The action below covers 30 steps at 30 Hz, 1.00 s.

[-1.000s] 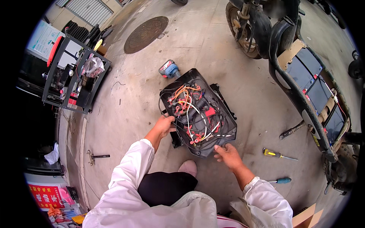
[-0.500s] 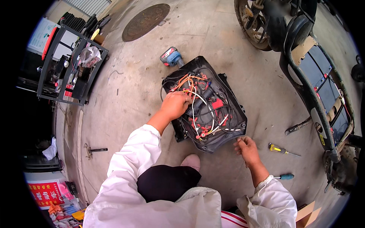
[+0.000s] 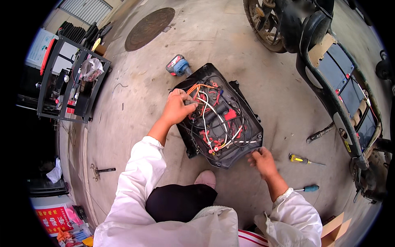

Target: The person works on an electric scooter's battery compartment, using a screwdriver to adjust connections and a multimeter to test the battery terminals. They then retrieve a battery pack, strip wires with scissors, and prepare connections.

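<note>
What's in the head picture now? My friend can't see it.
A person's left hand is at a jumble of colourful wires in a black tray on the floor; the right hand is by the tray's right edge. A drill lies beyond, two screwdrivers lie to the right, and a black scooter stands at upper right.

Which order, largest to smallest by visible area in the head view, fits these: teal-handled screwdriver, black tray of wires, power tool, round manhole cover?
1. Black tray of wires
2. Round manhole cover
3. Power tool
4. Teal-handled screwdriver

The cover lies farther away, so real sizes are unsure.
</note>
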Motion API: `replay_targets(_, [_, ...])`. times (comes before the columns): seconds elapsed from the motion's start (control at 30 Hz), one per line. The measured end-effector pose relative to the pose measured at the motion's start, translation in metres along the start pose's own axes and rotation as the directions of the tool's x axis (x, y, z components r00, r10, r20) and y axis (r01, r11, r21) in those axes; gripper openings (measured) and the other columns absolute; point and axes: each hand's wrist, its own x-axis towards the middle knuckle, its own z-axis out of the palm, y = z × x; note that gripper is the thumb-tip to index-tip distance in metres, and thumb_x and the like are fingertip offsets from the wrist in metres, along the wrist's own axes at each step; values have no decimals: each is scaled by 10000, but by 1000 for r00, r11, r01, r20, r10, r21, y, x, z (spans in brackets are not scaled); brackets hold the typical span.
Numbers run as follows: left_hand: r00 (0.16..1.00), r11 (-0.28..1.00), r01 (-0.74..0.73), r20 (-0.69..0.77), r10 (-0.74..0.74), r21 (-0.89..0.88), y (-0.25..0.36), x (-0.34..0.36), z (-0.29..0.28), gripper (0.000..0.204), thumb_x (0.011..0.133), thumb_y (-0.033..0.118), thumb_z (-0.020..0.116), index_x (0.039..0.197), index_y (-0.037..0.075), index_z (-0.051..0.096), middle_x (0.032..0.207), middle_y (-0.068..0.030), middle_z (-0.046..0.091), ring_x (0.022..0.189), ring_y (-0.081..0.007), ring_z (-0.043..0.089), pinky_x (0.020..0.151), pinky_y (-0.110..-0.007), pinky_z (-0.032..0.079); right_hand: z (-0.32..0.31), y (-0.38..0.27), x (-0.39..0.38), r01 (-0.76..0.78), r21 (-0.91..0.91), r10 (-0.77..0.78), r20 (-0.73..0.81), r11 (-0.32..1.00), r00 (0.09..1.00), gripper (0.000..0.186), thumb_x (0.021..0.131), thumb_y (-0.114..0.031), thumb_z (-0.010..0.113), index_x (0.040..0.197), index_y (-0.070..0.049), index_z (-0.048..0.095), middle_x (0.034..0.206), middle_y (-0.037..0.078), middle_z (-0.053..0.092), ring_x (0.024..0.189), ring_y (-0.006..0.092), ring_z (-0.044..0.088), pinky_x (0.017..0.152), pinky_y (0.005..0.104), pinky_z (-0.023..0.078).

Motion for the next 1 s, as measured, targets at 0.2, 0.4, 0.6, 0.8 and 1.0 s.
replay_targets(0.2, [977,720,-10,-159,-140,-694,39,-20,-8,188,908,107,701,1027,-6,609,896,-14,670,752,-61,598,626,-234,479,-13,5,7,-27,0,27,-14,1000,1000,159,937,-173,538,1007,-40,590,938,67,690,785,128,608,670,277,487])
replay_targets(0.4, [955,974,-199,-245,168,-106,80,-44,-7,256,801,70,755,1049,84,694,919,-73,692,769,-198,619,651,-315,501,-12,1,7,4,-7,-4,2,1000,1000,220,972,-245,547,1054,-49,602,978,76,697,784,125,613,682,283,497])
replay_targets(0.6, [925,945,-306,-270,267,-113,79,-42,0,298,784,52,756,1073,79,691,973,-79,693,849,-261,622,765,-333,502,-14,2,5,-5,-8,5,-15,1000,1000,185,959,-203,545,993,-28,595,934,82,696,768,130,610,648,283,490])
replay_targets(0.8, [927,684,-132,-334,-172,-718,55,-36,-7,280,1018,184,546,1235,21,477,1079,-127,670,985,-209,660,849,-311,544,-19,8,6,6,-15,-7,-6,1000,1000,201,989,-244,545,1006,-50,591,946,69,697,762,122,614,666,275,493])
replay_targets(1.0, [825,436,-136,-346,-447,-889,49,-35,-38,307,1045,318,477,1215,64,459,1038,-132,656,868,-243,701,718,-351,604,-20,10,7,-4,10,4,0,1000,1000,196,991,-241,543,1003,-50,584,929,60,685,752,119,603,656,272,487])
